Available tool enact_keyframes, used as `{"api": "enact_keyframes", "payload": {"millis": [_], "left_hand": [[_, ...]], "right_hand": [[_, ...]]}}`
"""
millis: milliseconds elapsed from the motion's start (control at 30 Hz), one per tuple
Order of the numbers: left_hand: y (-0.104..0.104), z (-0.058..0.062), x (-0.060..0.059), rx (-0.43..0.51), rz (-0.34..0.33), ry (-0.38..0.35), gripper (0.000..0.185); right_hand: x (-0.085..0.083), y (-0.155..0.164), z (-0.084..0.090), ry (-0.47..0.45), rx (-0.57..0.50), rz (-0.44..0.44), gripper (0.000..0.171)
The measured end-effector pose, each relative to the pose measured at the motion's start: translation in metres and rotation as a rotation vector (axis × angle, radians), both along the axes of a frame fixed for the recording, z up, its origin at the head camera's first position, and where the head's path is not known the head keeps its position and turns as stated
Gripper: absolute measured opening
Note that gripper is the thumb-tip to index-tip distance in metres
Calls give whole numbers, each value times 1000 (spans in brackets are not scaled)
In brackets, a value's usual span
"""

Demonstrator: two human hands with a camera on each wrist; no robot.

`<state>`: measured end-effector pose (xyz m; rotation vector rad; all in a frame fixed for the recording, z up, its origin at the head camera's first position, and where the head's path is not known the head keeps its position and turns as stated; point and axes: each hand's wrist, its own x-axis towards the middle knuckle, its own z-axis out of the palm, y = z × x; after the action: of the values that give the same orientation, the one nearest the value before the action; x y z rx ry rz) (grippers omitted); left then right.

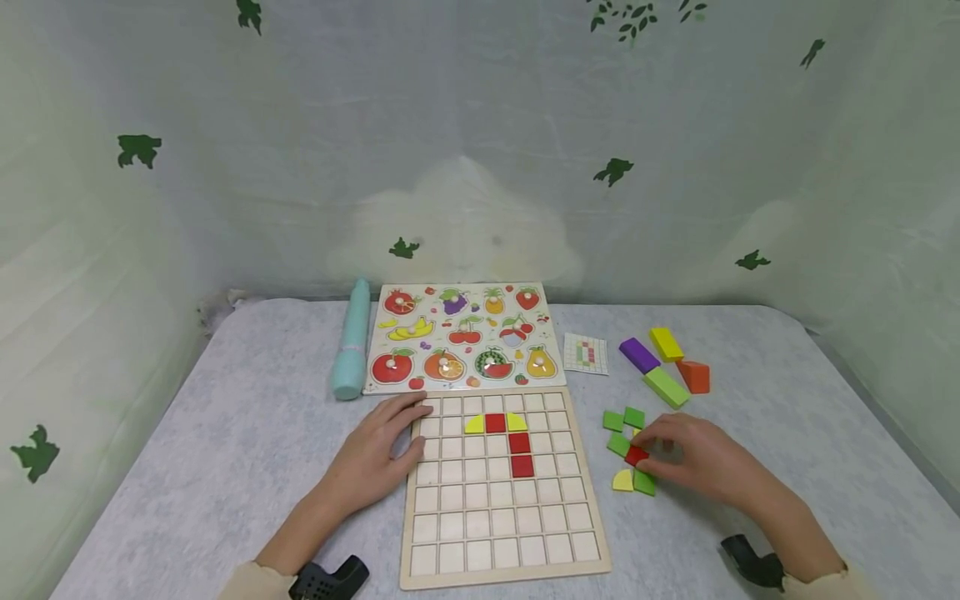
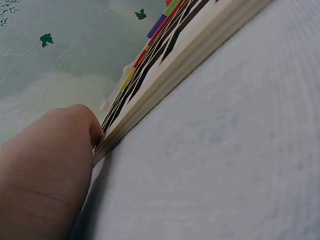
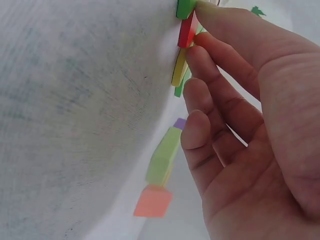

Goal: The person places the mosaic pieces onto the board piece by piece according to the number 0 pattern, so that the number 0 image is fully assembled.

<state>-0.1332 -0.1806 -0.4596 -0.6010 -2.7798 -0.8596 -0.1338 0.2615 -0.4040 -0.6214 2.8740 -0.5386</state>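
A wooden grid board [image 1: 504, 575] lies in front, bearing three red square tiles [image 1: 522, 466] and two yellow rounded tiles [image 1: 474, 425]. My left hand [image 1: 378, 450] rests on its upper left edge, fingers over the rim and thumb at the side. To the right of the board, my right hand [image 1: 697, 458] pinches a red tile [image 3: 187, 31] between thumb and fingers, low over the table. Around it lie several green tiles [image 1: 612, 420] and a yellow rounded tile [image 1: 622, 481]. Another yellow tile [image 3: 178, 67] is partly hidden by the fingers in the head view.
Behind the board lies a fruit puzzle board [image 1: 465, 358], with a teal rolled tube [image 1: 351, 350] on its left. A small pattern card [image 1: 586, 354] is at its right. Purple [image 1: 640, 355], yellow [image 1: 666, 343], light green [image 1: 666, 388] and orange [image 1: 694, 377] blocks sit farther right.
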Motion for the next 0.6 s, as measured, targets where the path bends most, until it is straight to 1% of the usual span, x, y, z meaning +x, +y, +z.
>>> {"api": "enact_keyframes", "payload": {"millis": [200, 600], "left_hand": [[0, 0, 0, 2, -1, 4, 44], [-1, 0, 1, 5, 2, 7, 44]], "right_hand": [[-2, -1, -2, -10, 17, 4, 21], [-3, -11, 2, 19, 54, 7, 26]]}}
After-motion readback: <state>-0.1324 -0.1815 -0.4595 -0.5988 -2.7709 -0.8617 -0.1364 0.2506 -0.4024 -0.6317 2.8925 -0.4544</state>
